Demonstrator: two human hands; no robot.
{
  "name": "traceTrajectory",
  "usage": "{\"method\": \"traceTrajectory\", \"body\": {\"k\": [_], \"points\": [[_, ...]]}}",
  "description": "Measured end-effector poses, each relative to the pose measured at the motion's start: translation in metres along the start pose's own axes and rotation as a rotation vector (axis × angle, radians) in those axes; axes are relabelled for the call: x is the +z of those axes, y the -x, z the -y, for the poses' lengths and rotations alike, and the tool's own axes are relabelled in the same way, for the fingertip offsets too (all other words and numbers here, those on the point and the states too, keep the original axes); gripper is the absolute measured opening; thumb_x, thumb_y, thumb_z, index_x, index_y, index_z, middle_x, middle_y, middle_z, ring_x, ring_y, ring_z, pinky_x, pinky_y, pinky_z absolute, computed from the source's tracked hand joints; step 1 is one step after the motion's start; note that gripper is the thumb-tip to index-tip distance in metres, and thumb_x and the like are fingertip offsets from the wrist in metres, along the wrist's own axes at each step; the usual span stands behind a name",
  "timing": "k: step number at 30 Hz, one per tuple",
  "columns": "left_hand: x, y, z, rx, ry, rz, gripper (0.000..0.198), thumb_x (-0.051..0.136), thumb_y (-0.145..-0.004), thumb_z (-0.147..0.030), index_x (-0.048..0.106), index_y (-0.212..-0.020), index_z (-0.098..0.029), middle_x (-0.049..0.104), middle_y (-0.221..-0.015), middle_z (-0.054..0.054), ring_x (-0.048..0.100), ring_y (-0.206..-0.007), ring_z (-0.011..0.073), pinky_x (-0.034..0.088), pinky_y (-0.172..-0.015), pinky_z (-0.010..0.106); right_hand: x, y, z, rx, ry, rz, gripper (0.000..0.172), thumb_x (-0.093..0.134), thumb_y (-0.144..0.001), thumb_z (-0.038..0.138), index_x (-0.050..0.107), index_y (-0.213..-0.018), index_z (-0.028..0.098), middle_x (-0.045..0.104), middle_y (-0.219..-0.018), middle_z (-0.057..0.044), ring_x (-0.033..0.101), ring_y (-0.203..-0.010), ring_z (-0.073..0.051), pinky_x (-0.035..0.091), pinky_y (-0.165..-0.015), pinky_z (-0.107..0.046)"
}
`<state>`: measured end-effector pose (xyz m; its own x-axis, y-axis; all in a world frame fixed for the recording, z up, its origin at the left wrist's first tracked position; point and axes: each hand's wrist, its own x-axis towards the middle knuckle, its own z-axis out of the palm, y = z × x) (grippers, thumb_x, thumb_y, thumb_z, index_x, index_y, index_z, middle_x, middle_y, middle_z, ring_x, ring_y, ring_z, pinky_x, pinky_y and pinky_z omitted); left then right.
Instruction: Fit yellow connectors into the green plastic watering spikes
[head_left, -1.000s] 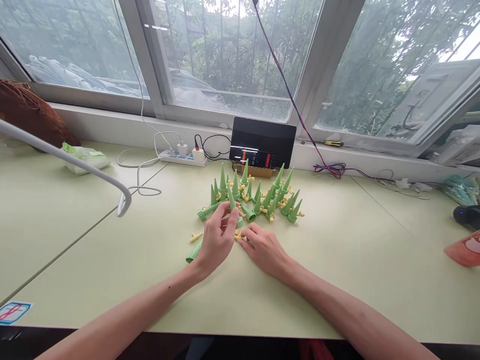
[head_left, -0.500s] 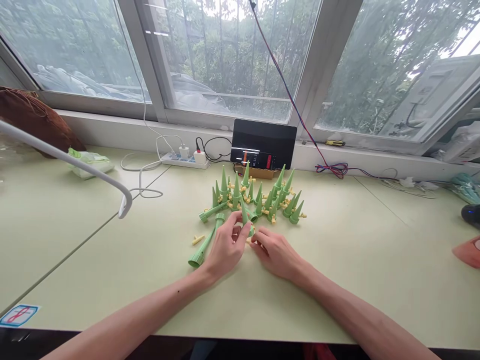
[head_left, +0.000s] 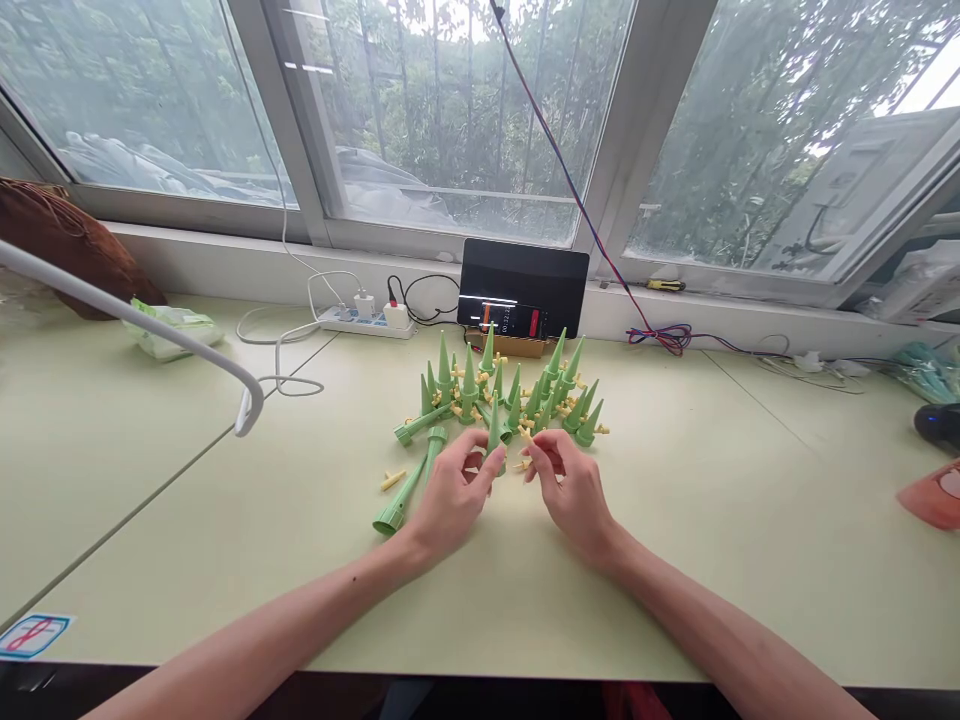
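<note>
My left hand (head_left: 459,492) is closed round a green plastic spike (head_left: 494,424), a cone held point up, its lower end partly hidden by my fingers. In my right hand (head_left: 571,492), a small yellow valve (head_left: 526,437) is pinched between thumb and fingers, a little apart from the spike. Several green spikes with yellow valves (head_left: 589,425) stand in a cluster just beyond my hands. To the left of my left hand lie a long green spike (head_left: 391,518) with a wide open collar and a loose yellow valve (head_left: 392,480).
Behind the cluster a black tablet (head_left: 523,285) leans on a small cardboard box (head_left: 510,346). A power strip (head_left: 367,322) with white cables sits by the window. A white curved bar (head_left: 150,322) crosses at left. An orange object (head_left: 930,495) lies far right.
My right hand has drawn up and to the right, away from the spike, and now shows a yellow valve in its fingers. The left hand keeps its hold, with the spike more upright.
</note>
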<state>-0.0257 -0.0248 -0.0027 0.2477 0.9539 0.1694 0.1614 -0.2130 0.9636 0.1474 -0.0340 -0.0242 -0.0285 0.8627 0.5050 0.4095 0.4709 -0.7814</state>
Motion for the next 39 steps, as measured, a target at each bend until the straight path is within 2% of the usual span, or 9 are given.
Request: {"method": "traceTrajectory", "body": {"k": [3, 7, 11, 15, 19, 26, 34, 39], "points": [[-0.0005, -0.0023, -0.001, -0.043, 0.06, 0.04, 0.031, 0.06, -0.091, -0.051, 0.056, -0.089, -0.02, 0.052, -0.058, -0.006, 0.049, -0.046, 0.0102, 0.042, -0.05, 0.025, 0.0001, -0.0003, 0.0018, 0.011, -0.078, -0.03, 0.019, 0.048, -0.102, 0.038, 0.053, -0.096, 0.021, 0.07, -0.089, -0.006, 0.068, -0.064, -0.015, 0.053, -0.053, -0.026], [-0.004, -0.0078, 0.0028, -0.111, 0.158, 0.063, 0.033, 0.065, -0.087, -0.05, 0.062, -0.092, -0.017, 0.064, -0.067, -0.001, 0.061, -0.055, 0.0142, 0.052, -0.065, 0.031, 0.0008, -0.0007, -0.0001, 0.019, -0.143, -0.048, 0.022, 0.051, -0.1, 0.041, 0.055, -0.095, 0.02, 0.07, -0.085, -0.006, 0.07, -0.065, -0.017, 0.053, -0.046, -0.025], [-0.0072, -0.0096, 0.0058, -0.112, 0.248, 0.109, 0.031, 0.071, -0.084, -0.045, 0.067, -0.098, -0.017, 0.072, -0.083, 0.004, 0.071, -0.075, 0.0202, 0.056, -0.081, 0.038, 0.002, 0.0, -0.0039, 0.036, -0.175, -0.052, 0.023, 0.055, -0.098, 0.042, 0.057, -0.092, 0.02, 0.069, -0.074, -0.004, 0.068, -0.059, -0.016, 0.055, -0.046, -0.027], [-0.0081, -0.0085, 0.003, -0.111, 0.269, 0.104, 0.034, 0.076, -0.081, -0.038, 0.067, -0.106, -0.018, 0.074, -0.101, 0.007, 0.071, -0.094, 0.0229, 0.056, -0.09, 0.037, 0.0026, 0.0003, -0.0042, 0.033, -0.195, -0.064, 0.021, 0.058, -0.097, 0.04, 0.057, -0.091, 0.02, 0.067, -0.07, -0.002, 0.067, -0.056, -0.016, 0.055, -0.046, -0.028], [-0.0083, -0.0081, -0.0001, -0.062, 0.259, 0.108, 0.031, 0.072, -0.084, -0.037, 0.068, -0.107, -0.019, 0.073, -0.109, 0.008, 0.071, -0.093, 0.021, 0.057, -0.089, 0.036, 0.0028, 0.0, -0.0013, 0.018, -0.183, -0.08, 0.018, 0.062, -0.095, 0.037, 0.056, -0.09, 0.02, 0.063, -0.072, -0.001, 0.069, -0.061, -0.017, 0.054, -0.044, -0.025], [-0.0088, -0.0086, 0.0015, -0.061, 0.222, 0.088, 0.03, 0.071, -0.084, -0.039, 0.067, -0.104, -0.017, 0.072, -0.105, 0.008, 0.071, -0.084, 0.0211, 0.058, -0.086, 0.039, 0.0031, 0.001, -0.0001, -0.009, -0.124, -0.075, 0.013, 0.061, -0.094, 0.033, 0.056, -0.094, 0.021, 0.064, -0.08, -0.003, 0.068, -0.061, -0.015, 0.058, -0.049, -0.025], [-0.0093, -0.0073, 0.0035, -0.065, 0.123, 0.064, 0.033, 0.069, -0.085, -0.043, 0.063, -0.105, -0.018, 0.067, -0.077, 0.002, 0.067, -0.071, 0.0196, 0.056, -0.078, 0.039, 0.0021, 0.0007, 0.0035, -0.065, -0.086, -0.032, 0.009, 0.059, -0.095, 0.03, 0.059, -0.096, 0.02, 0.067, -0.081, -0.003, 0.067, -0.06, -0.014, 0.06, -0.058, -0.029], [-0.0084, -0.0072, 0.0039, -0.045, 0.108, 0.053, 0.033, 0.069, -0.084, -0.043, 0.063, -0.104, -0.019, 0.063, -0.073, 0.0, 0.064, -0.064, 0.0177, 0.056, -0.068, 0.036, 0.0018, 0.0002, 0.0038, -0.071, -0.066, -0.012, 0.012, 0.058, -0.095, 0.031, 0.06, -0.096, 0.02, 0.067, -0.081, -0.004, 0.067, -0.059, -0.014, 0.059, -0.057, -0.029]]}}
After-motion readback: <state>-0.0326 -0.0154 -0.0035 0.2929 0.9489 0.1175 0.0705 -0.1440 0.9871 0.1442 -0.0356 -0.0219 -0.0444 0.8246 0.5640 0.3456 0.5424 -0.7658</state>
